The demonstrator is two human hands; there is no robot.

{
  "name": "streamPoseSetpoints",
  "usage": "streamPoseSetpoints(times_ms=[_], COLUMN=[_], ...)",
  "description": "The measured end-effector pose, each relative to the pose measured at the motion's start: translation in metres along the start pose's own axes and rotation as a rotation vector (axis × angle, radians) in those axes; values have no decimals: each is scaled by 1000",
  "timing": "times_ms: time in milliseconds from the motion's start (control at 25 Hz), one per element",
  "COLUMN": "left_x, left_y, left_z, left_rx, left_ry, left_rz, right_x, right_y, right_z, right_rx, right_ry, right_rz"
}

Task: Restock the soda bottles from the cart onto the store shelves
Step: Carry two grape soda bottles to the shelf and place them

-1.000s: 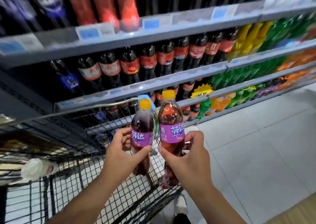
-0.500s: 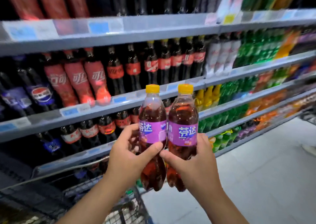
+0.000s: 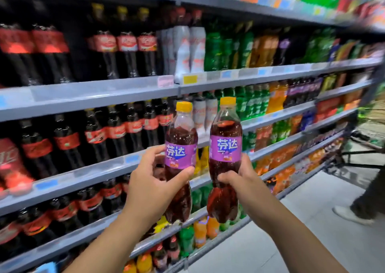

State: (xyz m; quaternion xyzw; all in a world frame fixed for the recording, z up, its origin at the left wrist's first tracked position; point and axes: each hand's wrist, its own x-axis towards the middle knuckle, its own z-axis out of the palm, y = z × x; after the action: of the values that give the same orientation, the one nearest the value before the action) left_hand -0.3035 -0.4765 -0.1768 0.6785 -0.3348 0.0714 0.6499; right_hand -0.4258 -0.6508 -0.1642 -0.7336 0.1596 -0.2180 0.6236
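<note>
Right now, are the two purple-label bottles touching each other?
Apart. The head view shows shelf stock through a clear gap between the left bottle and the right bottle, top to bottom.

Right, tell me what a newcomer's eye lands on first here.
Two clear plastic soda bottles with yellow caps and purple labels stand out at centre, side by side, one gripped by the left hand, the other by the right hand. Behind them, grey metal shelves carry dark cola bottles with red labels on the left and green bottles further right.
</note>
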Motion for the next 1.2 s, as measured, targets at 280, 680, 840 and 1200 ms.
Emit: streamPoseSetpoints(times_ms=[280,680,840,1200], left_x=[79,240,292,373], left_y=[8,-17,-20,-15], left_z=[114,268,327,478], left_rx=[19,42,60,103], left_ry=[-7,31,-2,66], left_rz=[67,142,154,213], right_x=[55,198,249,368], right_y=[-10,-8,2,16], right_z=[-117,-240,-289,-439], right_rx=[6,-26,-86,-114], right_ry=[154,372,412,392], right_rz=[-191,-292,-329,-399])
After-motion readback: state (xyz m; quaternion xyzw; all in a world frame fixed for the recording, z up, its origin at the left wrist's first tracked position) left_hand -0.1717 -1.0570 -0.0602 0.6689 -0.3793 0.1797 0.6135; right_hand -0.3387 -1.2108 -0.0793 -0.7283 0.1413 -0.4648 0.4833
